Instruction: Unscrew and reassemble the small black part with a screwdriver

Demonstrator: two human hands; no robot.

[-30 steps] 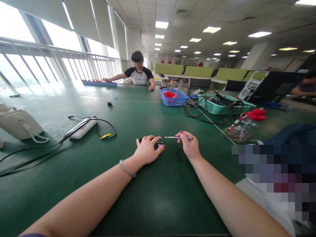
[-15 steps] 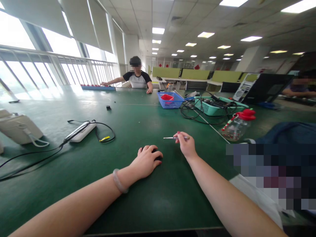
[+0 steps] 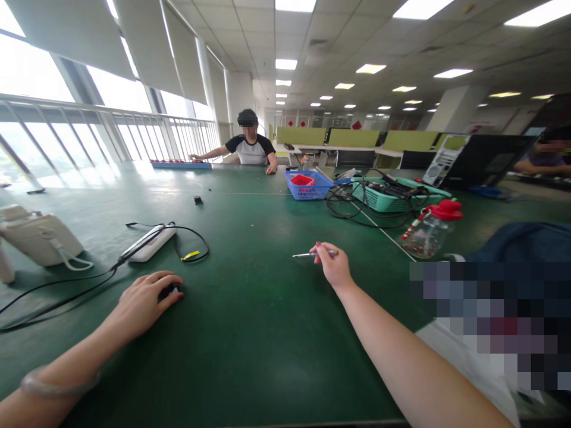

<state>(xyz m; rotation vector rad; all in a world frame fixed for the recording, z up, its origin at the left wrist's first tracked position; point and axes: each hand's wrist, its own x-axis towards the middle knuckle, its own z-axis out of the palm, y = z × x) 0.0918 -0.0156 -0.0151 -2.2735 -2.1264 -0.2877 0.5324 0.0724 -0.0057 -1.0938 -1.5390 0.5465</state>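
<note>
My left hand (image 3: 145,300) is curved over a black computer mouse (image 3: 168,290) on the left part of the green table (image 3: 250,356). Fingers and palm cover most of it; only its dark right side shows, with a small pale patch. In my right hand (image 3: 333,266), thumb and fingers pinch a thin screwdriver (image 3: 306,255) just above the tabletop. Its metal shaft points left, and the handle is partly hidden by the fingers. A wide stretch of table lies between both hands.
Beyond my left hand lie a white power strip (image 3: 149,242) and black cables. A blue basket (image 3: 310,189), a teal basket (image 3: 379,202) with cables and a red-lidded bottle (image 3: 430,235) stand right. A person (image 3: 253,148) sits opposite.
My left hand has moved well to the left across the table, taking the mouse with it. The right hand still holds the screwdriver in nearly the same place.
</note>
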